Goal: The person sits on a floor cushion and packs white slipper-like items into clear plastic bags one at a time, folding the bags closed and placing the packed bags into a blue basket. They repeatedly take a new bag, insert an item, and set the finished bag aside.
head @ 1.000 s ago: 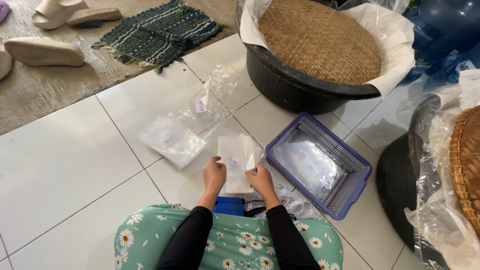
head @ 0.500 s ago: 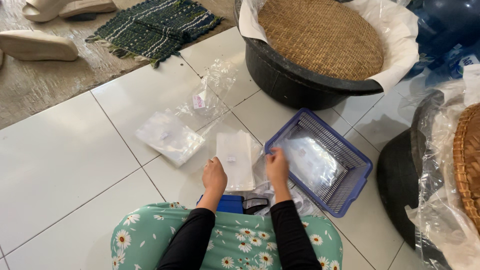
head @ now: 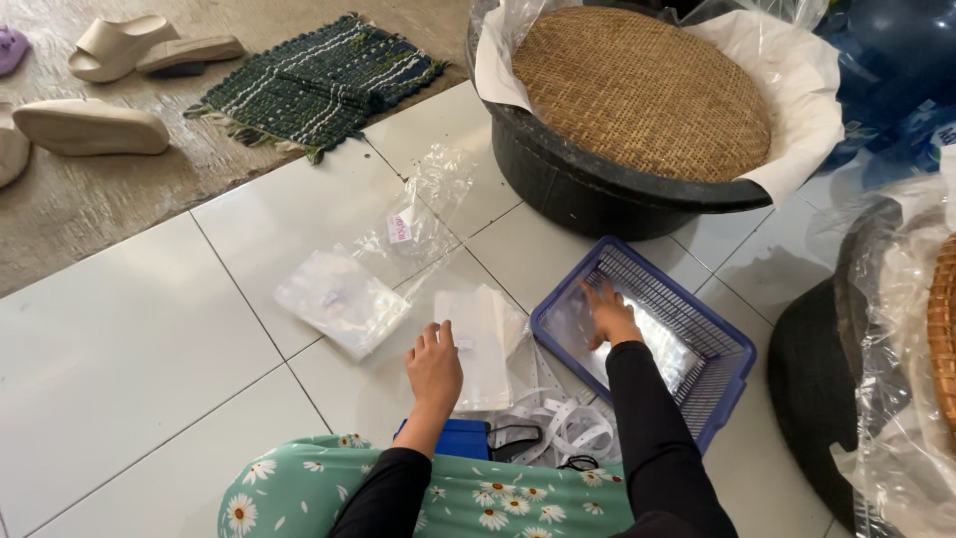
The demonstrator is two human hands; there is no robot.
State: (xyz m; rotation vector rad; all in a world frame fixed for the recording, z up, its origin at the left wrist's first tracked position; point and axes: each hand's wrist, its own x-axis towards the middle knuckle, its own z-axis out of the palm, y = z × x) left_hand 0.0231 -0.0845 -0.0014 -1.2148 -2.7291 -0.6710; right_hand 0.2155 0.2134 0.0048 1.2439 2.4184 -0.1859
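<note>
Your left hand (head: 435, 367) lies flat, fingers loosely open, on the stack of clear plastic bags (head: 476, 344) on the tiled floor (head: 129, 349). Beside it, your right hand (head: 609, 317) reaches with spread fingers into the blue basket (head: 697, 399), gripping nothing. Beyond sits a black tub (head: 588, 189).

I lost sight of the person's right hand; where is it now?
In the head view, the right hand is right of centre, reaching into the blue basket, beside the flat stack of clear bags that the left hand rests on.
</note>
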